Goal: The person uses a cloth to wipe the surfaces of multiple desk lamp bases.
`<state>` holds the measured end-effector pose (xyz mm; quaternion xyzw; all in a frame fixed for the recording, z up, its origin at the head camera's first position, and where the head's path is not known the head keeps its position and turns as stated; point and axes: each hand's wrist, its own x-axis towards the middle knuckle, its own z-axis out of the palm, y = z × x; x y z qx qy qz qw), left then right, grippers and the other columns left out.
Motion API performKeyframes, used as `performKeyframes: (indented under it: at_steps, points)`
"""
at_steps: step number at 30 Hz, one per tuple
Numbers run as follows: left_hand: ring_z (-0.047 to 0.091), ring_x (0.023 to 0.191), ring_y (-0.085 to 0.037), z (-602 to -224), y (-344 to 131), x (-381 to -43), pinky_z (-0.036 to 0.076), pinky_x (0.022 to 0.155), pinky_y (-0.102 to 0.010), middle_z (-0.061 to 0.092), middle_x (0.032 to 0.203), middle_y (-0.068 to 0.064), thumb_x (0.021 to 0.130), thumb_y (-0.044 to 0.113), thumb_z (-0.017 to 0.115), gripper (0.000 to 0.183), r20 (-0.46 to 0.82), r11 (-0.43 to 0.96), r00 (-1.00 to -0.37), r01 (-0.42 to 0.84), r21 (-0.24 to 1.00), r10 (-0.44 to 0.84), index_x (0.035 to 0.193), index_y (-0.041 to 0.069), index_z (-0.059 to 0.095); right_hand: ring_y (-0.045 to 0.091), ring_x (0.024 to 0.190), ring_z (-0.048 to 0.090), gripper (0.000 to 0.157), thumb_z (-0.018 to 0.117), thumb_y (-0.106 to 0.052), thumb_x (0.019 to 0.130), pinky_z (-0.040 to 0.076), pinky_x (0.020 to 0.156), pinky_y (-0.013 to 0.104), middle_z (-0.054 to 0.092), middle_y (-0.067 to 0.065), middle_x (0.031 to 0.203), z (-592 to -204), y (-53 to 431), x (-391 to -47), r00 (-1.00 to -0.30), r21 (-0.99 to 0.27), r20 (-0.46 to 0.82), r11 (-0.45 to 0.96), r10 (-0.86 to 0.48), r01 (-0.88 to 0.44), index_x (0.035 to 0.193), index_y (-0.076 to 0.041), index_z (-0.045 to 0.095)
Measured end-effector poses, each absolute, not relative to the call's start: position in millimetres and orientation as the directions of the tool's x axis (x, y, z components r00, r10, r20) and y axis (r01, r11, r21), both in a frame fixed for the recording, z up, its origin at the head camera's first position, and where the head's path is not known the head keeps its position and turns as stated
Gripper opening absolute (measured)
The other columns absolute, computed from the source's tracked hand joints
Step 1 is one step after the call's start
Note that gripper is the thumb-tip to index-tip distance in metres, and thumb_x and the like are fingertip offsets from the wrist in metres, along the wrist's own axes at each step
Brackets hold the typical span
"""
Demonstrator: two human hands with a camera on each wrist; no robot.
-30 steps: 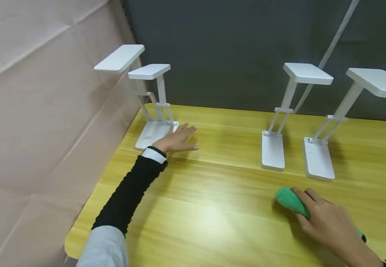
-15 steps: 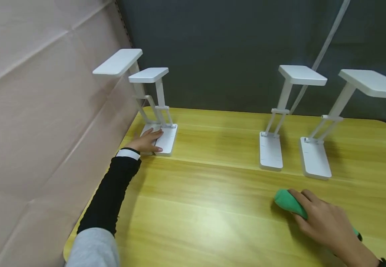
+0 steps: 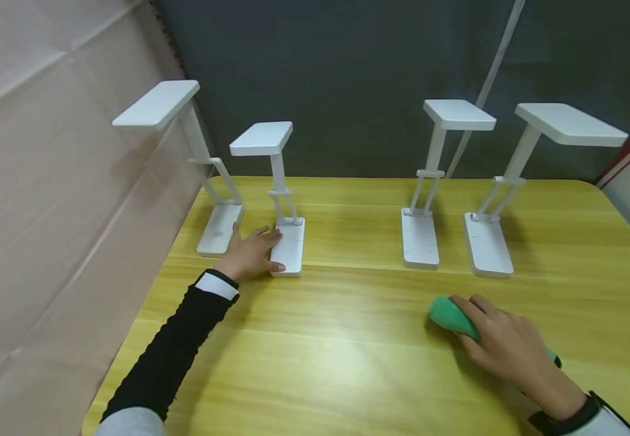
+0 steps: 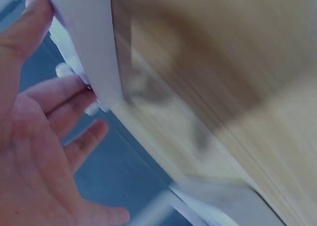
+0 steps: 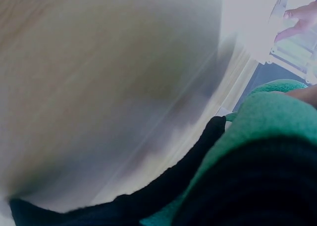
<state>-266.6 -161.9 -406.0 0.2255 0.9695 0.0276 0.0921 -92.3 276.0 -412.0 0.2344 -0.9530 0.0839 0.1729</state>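
Note:
Several white desk lamps with flat rectangular heads stand on a wooden table. In the head view my left hand [image 3: 249, 254], fingers spread, touches the left side of the base of the second desk lamp [image 3: 289, 248] from the left. The left wrist view shows straight fingers [image 4: 54, 92] against the edge of that base, with the thumb along it higher up. Just left of the hand stands the leftmost desk lamp [image 3: 221, 230]. My right hand [image 3: 506, 345] grips a bunched green cloth [image 3: 454, 318] over the table's right half. Black edging on the cloth shows in the right wrist view.
Two more desk lamps, one [image 3: 420, 239] right of centre and one [image 3: 488, 245] farther right, stand near the back of the table [image 3: 337, 339]. A pale fabric wall [image 3: 48, 242] borders the left side. Behind is a dark panel [image 3: 320, 79] crossed by a slanted grey pole [image 3: 500, 54].
My left hand went left onto the bases of the two left lamps; the second lamp then moved right and forward, widening the gap. The right hand keeps its hold on the green cloth.

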Motion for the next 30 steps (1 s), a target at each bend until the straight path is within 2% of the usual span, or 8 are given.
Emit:
performKeyframes:
  at_steps: [6,13,20,25,30]
  points:
    - [0.038,0.134,-0.025,-408.2,-114.6,-233.3,-0.001,0.1,-0.074,0.05,0.14,-0.005,0.075,0.061,0.069,0.083,-0.077,0.847,-0.844,0.528,0.054,0.531,0.139,0.01,0.051,0.006,0.049,0.047,0.053,0.073,-0.016,0.065,0.034,0.037,0.024,0.061,0.011,0.091,-412.2,273.9,-94.7,-0.825,-0.072,0.372,0.873,-0.425,-0.483,0.116,-0.003,0.063]
    - [0.051,0.122,-0.021,-416.0,-61.6,-202.0,0.007,0.101,-0.074,0.058,0.13,-0.005,0.066,0.07,0.069,0.087,0.063,0.77,-0.769,0.638,0.02,0.636,0.126,0.008,0.063,0.005,0.049,0.046,0.053,0.075,-0.016,0.066,0.034,0.037,0.024,0.061,0.01,0.092,-411.4,273.3,-94.0,-0.832,-0.062,0.361,0.88,-0.421,-0.471,0.116,-0.004,0.064]
    - [0.054,0.117,-0.018,-417.2,-36.0,-183.6,0.01,0.102,-0.072,0.061,0.127,-0.005,0.065,0.074,0.067,0.088,0.107,0.73,-0.724,0.683,-0.025,0.681,0.121,0.007,0.066,0.007,0.051,0.049,0.052,0.076,-0.016,0.069,0.034,0.037,0.023,0.062,0.011,0.092,-407.8,262.5,-99.7,-0.833,-0.071,0.336,0.87,-0.44,-0.489,0.117,-0.003,0.063]
    - [0.046,0.124,-0.021,-419.2,-40.7,-188.2,0.01,0.103,-0.071,0.055,0.132,-0.007,0.065,0.078,0.063,0.101,0.118,0.727,-0.722,0.687,0.001,0.682,0.131,0.003,0.054,0.013,0.054,0.054,0.052,0.077,-0.016,0.073,0.039,0.039,0.026,0.061,0.013,0.093,-401.2,242.3,-118.5,-0.855,-0.079,0.257,0.872,-0.45,-0.483,0.12,-0.001,0.061]
    - [0.017,0.142,-0.028,-422.7,-50.0,-202.5,0.006,0.104,-0.069,0.023,0.154,-0.015,0.057,0.077,0.071,0.132,0.015,0.73,-0.749,0.65,0.209,0.663,0.15,-0.001,0.018,0.021,0.052,0.056,0.052,0.078,-0.015,0.074,0.043,0.038,0.032,0.059,0.015,0.087,-393.3,214.4,-148.6,-0.835,0.022,0.259,0.867,-0.485,-0.497,0.119,0.001,0.057]
